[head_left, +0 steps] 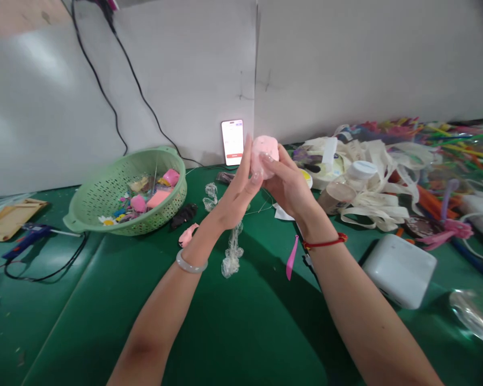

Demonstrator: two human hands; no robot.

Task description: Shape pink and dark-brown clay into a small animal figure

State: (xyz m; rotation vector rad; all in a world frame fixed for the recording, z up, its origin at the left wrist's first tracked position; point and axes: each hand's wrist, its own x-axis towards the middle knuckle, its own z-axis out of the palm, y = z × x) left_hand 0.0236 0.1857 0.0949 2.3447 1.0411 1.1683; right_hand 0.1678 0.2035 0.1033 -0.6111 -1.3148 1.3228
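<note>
A rounded pink lump that looks like soft clay [266, 143] is held up above the table, in front of the wall. My right hand [286, 179] grips it from the right, thumb across its near face and fingers behind. Flat against its left side lies my left hand [238, 192], fingers stretched out and thumb near the lump's lower edge. Crumpled clear plastic wrap [232, 257] lies below my left hand. A pink plastic knife [292, 258] rests on the green table below my right hand. Left of my left wrist is a smaller pink piece [188, 235].
A green colander [124, 225] with small colourful pieces stands left. Behind, a lit phone [233, 142] leans on the wall. A glue gun [32, 236] lies far left. To the right are a white box [400, 271], a jar [338, 197], pale ribbons [376, 209] and colourful strips [451, 142].
</note>
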